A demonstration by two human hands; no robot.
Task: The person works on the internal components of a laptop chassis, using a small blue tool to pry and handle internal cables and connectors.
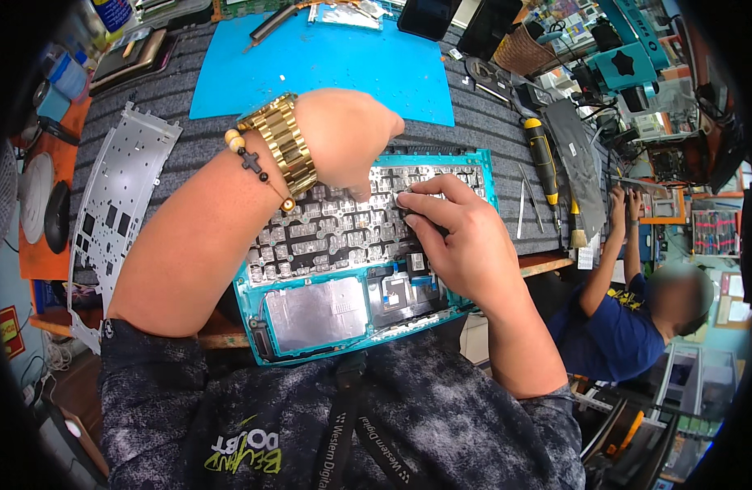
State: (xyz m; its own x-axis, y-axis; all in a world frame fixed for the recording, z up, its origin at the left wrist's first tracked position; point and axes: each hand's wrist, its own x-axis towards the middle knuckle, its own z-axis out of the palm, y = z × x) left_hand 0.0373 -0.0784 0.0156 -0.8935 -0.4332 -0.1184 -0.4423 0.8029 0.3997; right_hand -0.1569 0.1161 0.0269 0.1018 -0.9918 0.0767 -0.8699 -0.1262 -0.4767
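Note:
A teal laptop top case point(247, 306) lies at the bench's front edge, close to my body, its inner side up. The silvery back of its keyboard point(310, 233) is exposed. My left hand point(343, 139), with a gold watch at the wrist, is bent over the keyboard's far left part; a digit points down at it, while most of its fingers are hidden. Over the keyboard's right part, my right hand point(461, 237) has its fingertips drawn together at the surface; whatever they may grip is too small to make out.
A perforated metal plate point(118, 200) lies left. Beyond the case is a blue mat point(310, 65) with a tool across its far edge. On the right are a yellow-black screwdriver point(539, 159), tweezers point(523, 200) and a brush point(577, 229). Another person point(629, 318) works farther right.

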